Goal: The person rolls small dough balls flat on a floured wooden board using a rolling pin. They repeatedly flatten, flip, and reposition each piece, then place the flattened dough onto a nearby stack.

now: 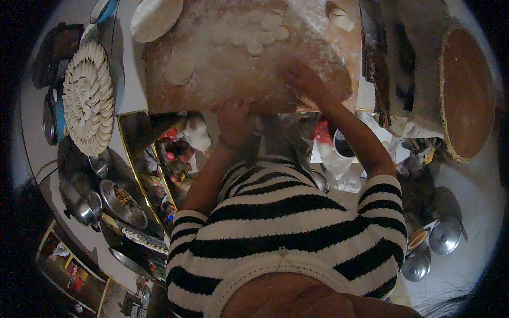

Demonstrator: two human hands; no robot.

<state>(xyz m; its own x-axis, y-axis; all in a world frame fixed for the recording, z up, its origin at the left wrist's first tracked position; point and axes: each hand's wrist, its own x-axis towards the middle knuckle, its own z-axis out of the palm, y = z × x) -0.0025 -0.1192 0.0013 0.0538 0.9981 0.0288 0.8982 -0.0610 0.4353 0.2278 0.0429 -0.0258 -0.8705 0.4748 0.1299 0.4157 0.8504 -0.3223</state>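
Flour dusts a wooden board (222, 75) in front of me. Near its front edge, left of centre, rests my left hand (235, 115), fingers towards the board; whether it grips anything is unclear. My right hand (302, 81) is over the right half of the board, blurred, and what lies under it is hidden. Several small flattened dough pieces (255, 49) lie clustered beyond my hands. A flat round of dough (179, 71) is at the board's left. At the far right sits a pale lump, apparently dough (342, 20).
A round tray of dumplings (88, 103) stands at the left, above a metal bowl with filling (124, 202). A large pale round thing (156, 20) is at the board's far left corner. On the right are a round woven tray (468, 95) and metal lids (445, 236).
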